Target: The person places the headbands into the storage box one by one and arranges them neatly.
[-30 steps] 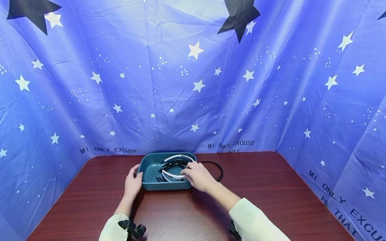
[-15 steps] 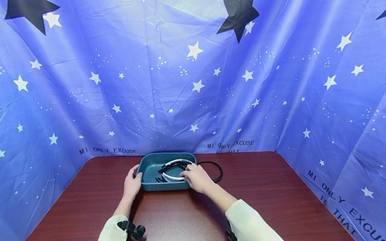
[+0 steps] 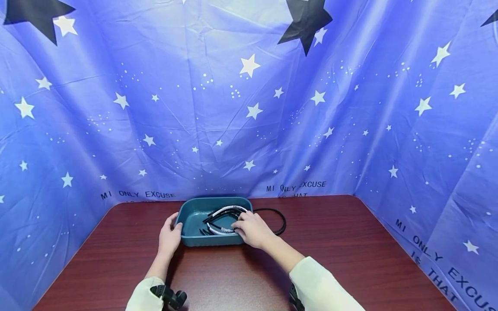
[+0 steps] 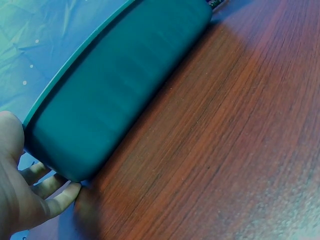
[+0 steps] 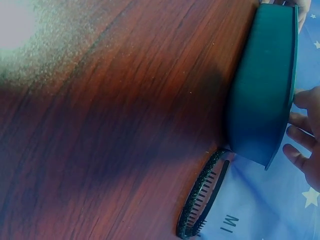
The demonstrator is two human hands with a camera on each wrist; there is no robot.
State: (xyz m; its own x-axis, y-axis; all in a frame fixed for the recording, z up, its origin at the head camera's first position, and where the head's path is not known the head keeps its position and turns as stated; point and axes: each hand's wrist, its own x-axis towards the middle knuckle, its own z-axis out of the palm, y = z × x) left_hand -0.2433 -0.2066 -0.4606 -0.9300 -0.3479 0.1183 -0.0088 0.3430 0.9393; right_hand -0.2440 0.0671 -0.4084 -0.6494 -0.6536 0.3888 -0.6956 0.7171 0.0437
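Headbands [image 3: 221,220] lie in teal tray [image 3: 190,216] under right hand [image 3: 250,229], fingers curled on them; left hand [image 3: 169,237] grips tray's corner.

Teal tray [image 3: 190,218], black-and-white headbands [image 3: 221,216], star-patterned blue cloth [image 3: 218,108].

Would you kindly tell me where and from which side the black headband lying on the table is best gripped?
Probably pinch the black headband at the outer curve of its arc, coming from the right. That part lies clear on the table, while its ends sit close to the teal tray.
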